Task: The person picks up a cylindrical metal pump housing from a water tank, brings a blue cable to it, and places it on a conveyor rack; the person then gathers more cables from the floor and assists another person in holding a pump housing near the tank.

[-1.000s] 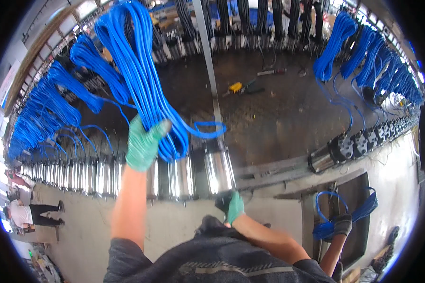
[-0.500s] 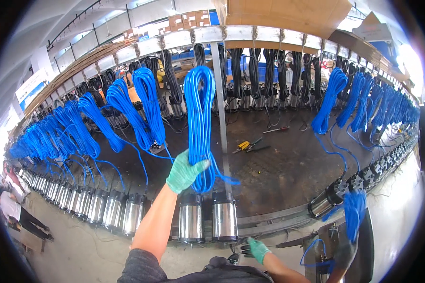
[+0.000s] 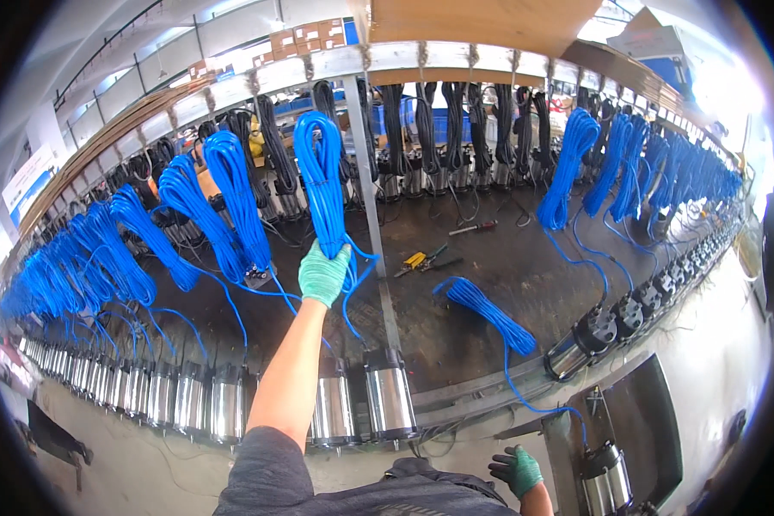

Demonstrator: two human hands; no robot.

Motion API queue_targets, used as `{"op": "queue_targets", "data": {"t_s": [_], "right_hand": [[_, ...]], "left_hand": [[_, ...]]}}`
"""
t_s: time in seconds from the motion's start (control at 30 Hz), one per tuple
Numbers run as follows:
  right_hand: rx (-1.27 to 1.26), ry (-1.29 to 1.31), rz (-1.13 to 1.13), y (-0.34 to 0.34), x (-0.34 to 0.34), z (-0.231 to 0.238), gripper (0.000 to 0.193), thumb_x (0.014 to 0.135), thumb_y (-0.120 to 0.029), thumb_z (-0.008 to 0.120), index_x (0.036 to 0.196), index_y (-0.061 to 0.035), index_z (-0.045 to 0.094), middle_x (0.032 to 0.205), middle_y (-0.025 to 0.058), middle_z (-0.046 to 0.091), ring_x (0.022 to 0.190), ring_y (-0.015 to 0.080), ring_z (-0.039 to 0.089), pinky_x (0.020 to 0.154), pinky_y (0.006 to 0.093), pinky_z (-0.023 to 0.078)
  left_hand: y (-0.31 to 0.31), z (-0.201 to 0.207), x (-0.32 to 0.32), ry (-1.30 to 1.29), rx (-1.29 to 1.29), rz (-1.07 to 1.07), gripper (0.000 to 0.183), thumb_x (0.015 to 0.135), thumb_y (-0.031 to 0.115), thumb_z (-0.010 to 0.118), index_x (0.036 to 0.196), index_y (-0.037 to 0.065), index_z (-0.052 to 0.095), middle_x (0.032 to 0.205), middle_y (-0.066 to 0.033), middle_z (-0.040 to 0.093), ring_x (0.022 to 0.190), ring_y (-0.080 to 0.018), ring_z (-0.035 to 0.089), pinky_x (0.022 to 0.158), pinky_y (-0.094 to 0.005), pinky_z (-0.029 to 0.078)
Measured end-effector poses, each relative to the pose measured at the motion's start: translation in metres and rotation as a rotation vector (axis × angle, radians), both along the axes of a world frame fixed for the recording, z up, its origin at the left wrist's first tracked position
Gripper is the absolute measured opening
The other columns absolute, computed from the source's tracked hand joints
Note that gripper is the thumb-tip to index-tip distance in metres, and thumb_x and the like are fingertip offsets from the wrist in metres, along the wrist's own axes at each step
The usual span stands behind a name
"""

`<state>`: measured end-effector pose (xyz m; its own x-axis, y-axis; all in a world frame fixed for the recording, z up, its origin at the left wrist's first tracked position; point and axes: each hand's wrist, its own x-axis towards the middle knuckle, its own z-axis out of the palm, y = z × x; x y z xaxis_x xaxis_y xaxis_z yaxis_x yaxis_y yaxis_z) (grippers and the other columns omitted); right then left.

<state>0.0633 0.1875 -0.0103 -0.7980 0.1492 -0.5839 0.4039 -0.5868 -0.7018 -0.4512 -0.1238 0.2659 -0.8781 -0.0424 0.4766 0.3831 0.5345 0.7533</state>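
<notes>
My left hand, in a green-coated glove, is closed round the lower end of a coiled blue cable. That coil stands upright in front of the rail, beside a metal post; whether its top hangs from anything I cannot tell. A loose blue end curls out below my fingers. Beneath it, steel motor cylinders line the table's near edge. My right hand, also gloved, is held low with fingers stretched apart and nothing in it. Near it a steel motor sits in a dark tray, its cable running to a blue coil on the table.
More blue coils hang along both sides, with rows of motors below. Black cable coils hang at the back. Yellow-handled pliers and a screwdriver lie on the dark table. A metal post rises to the rail.
My left hand has moved the coil away from me. The blue coil that another person's hand held at the right now lies on the table, and that hand is gone. My right hand moved right.
</notes>
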Motion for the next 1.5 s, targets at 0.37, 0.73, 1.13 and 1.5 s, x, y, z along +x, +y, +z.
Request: {"op": "queue_targets", "data": {"t_s": [0.37, 0.73, 1.13, 1.5], "right_hand": [[0.734, -0.479, -0.220, -0.001, 0.057, 0.074, 0.042, 0.097, -0.036, 0.056, 0.117, -0.0003, 0.066, 0.102, 0.0171, 0.073, 0.095, 0.0249, 0.069, 0.086, 0.0378, 0.052], [0.645, -0.843, -0.590, -0.064, 0.255, -0.049, 0.041, 0.097, -0.030, 0.056, 0.117, 0.0047, 0.064, 0.097, 0.0160, 0.073, 0.080, 0.0227, 0.071, 0.075, 0.0358, 0.055], [0.406, -0.865, -1.135, -0.078, 0.336, -0.075, 0.027, 0.101, -0.022, 0.055, 0.119, -0.0032, 0.062, 0.094, 0.0079, 0.071, 0.073, 0.0140, 0.067, 0.061, 0.0287, 0.052], [1.331, -1.241, -1.080, -0.082, 0.430, -0.117, 0.029, 0.103, -0.020, 0.049, 0.126, -0.0057, 0.056, 0.120, 0.0151, 0.063, 0.116, 0.0318, 0.057, 0.103, 0.0397, 0.043]], "left_hand": [[0.005, -0.013, -0.021, 0.072, 0.027, 0.070, 0.052, 0.087, 0.038, 0.078, 0.115, -0.003, 0.063, 0.112, -0.0192, 0.068, 0.099, -0.0307, 0.065, 0.090, -0.0439, 0.050], [0.124, -0.125, 0.143, 0.200, -0.009, -0.478, 0.038, 0.099, 0.027, 0.061, 0.122, -0.003, 0.057, 0.116, -0.0144, 0.063, 0.109, -0.0277, 0.058, 0.103, -0.0420, 0.043], [0.378, -0.210, 0.420, -0.676, -0.335, -1.511, 0.047, 0.092, 0.012, 0.070, 0.133, -0.002, 0.050, 0.126, -0.0154, 0.061, 0.117, -0.0239, 0.059, 0.103, -0.0355, 0.046], [0.449, -0.242, 0.543, -0.445, -0.454, -1.401, 0.079, 0.077, 0.031, 0.087, 0.134, -0.006, 0.048, 0.124, -0.0206, 0.059, 0.112, -0.0289, 0.059, 0.100, -0.0367, 0.046]]}}
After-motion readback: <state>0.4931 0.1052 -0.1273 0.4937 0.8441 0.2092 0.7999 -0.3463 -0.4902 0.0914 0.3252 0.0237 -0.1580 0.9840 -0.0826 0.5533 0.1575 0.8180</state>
